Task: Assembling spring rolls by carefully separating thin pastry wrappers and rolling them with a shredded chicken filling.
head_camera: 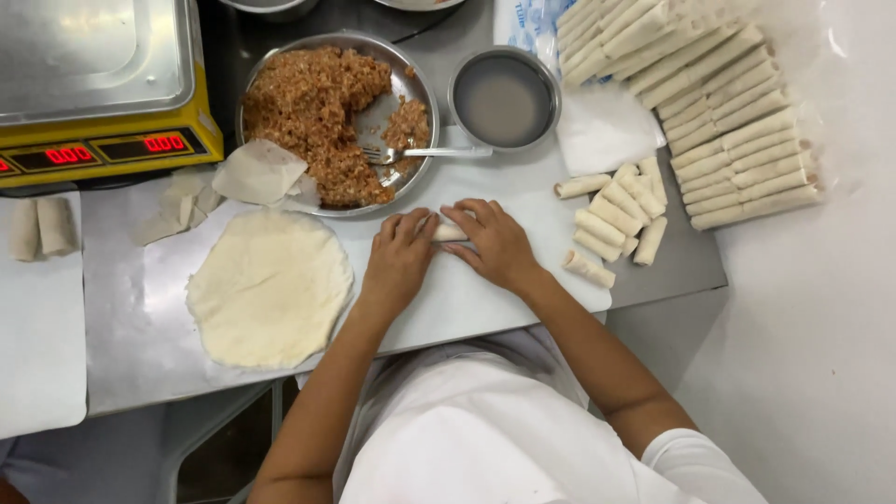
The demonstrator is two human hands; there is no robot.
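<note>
At the far left edge two small rolls (41, 227) lie on a white board (37, 373). Above them, in the upper left of the frame, sits a yellow scale (103, 89) with red lit digits. Right of the board, a round stack of wrappers (269, 287) lies flat on the metal table (131, 364), with torn wrapper scraps (257, 173) just above it. At top centre a steel plate (411, 84) holds brown filling (313, 117) and a fork (420, 152); beside it stands a small bowl (505, 98) of cloudy liquid.

In the middle of the frame, the left hand (397, 261) and right hand (497, 245) lie palm down side by side on a white sheet (467, 299), fingers pointing toward the top of the frame. Between them, under the fingertips, shows a short piece of pale roll (449, 231); both hands press on it, fingers curled lightly over it. Both forearms run down to the bottom of the frame.

Right of the hands, a loose pile of finished rolls (616, 219) lies near the table's edge, and in the upper right long rows of stacked rolls (728, 121) rest on clear plastic.
</note>
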